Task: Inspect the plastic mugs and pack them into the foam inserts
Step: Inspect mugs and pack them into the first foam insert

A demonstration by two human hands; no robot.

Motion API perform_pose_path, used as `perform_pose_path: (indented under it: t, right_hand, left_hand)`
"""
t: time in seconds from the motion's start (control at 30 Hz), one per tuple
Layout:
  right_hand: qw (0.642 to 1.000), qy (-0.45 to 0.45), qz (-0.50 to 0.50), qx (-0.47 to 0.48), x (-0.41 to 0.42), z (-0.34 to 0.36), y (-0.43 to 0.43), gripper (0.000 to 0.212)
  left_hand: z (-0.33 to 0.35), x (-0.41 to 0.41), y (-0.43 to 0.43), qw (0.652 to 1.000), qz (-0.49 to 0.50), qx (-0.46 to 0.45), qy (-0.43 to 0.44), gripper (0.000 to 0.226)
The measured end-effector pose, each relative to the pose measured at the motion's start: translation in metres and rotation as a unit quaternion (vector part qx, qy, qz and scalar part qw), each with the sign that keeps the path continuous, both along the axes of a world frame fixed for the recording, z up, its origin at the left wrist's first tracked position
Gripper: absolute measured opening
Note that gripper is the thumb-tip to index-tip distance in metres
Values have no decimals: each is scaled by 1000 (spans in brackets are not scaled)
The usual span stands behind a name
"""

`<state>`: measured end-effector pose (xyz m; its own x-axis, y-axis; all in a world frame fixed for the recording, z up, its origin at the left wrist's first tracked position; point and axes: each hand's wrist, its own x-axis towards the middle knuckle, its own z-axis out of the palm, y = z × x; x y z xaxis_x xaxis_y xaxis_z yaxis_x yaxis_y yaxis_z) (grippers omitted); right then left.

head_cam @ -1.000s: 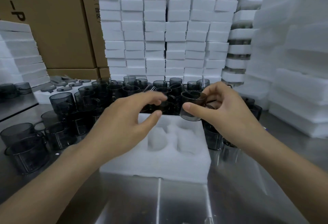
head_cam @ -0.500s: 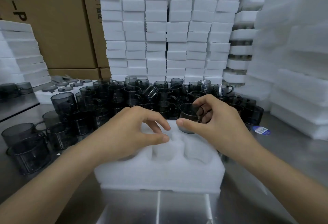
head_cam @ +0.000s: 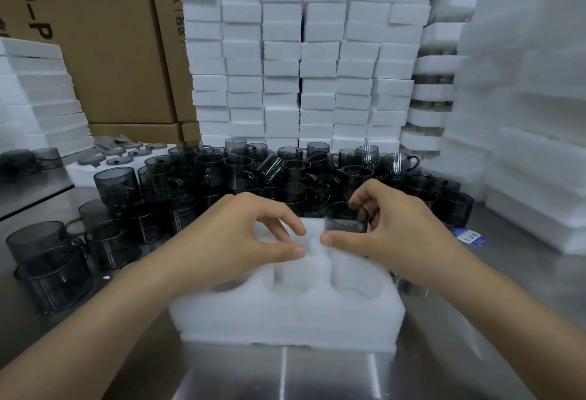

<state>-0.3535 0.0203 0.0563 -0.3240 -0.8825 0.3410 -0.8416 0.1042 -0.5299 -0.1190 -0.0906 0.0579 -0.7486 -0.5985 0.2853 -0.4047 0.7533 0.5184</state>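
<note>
Standing upright, mouth up, the mug (head_cam: 345, 222) is gripped by right hand (head_cam: 398, 236); left hand (head_cam: 230, 238) slack.

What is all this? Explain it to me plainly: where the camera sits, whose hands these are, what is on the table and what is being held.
No machine here: a person works with bare hands, and the picture comes from a camera worn on their head, looking forward and down. On the steel table lies a white foam insert with round pockets. Behind it stands a crowd of dark see-through mugs, with stacks of foam blocks and cardboard boxes further back. The right hand grips one mug at the insert's far right corner. The left hand rests on the insert with curled fingers; whether it pinches the foam is unclear.
</note>
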Motion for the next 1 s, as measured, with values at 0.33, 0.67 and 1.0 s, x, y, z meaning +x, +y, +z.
perform_pose_path:
  t: [0.33, 0.67, 1.0]
  right_hand:
    - [993, 14, 53, -106, -3, 1, -1, 47]
    - [987, -30, -2, -155, -31, 12, -3, 15]
    - [1000, -24, -12, -9, -75, 19, 6, 12]
  left_hand:
    - [0, -1, -2, 1000, -15, 3, 0, 25]
    - [19, 17, -10, 999, -45, 9, 1, 38]
    - [0, 6, -16, 999, -30, 10, 20, 32]
